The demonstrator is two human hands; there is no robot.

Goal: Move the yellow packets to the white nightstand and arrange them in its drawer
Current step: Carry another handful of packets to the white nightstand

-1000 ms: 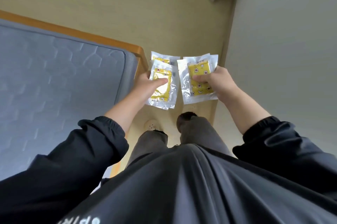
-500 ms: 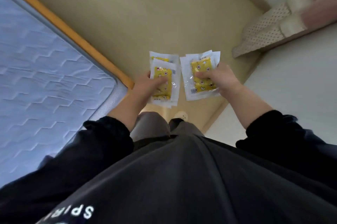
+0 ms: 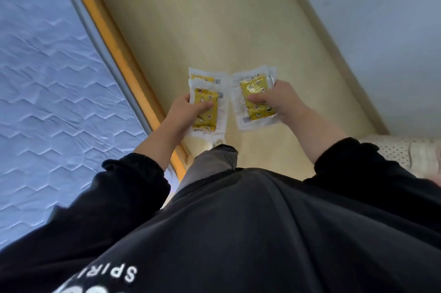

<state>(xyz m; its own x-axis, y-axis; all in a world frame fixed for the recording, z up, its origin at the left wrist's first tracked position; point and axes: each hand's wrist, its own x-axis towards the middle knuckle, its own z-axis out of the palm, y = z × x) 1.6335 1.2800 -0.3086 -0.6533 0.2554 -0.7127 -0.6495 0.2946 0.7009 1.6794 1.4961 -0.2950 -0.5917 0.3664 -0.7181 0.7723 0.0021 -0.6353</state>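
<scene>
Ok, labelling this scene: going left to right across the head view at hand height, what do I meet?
Quilted mattress, orange bed frame, left hand, left-hand yellow packets, right-hand yellow packets, right hand, grey wall.

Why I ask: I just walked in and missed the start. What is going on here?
A person stands on a pale yellow floor beside a blue quilted mattress in an orange wooden bed frame. The left hand grips a small stack of clear plastic packets with yellow contents, thumb on top; the right hand grips a second such stack. No white nightstand is in view, so nothing is in a drawer yet.
</scene>
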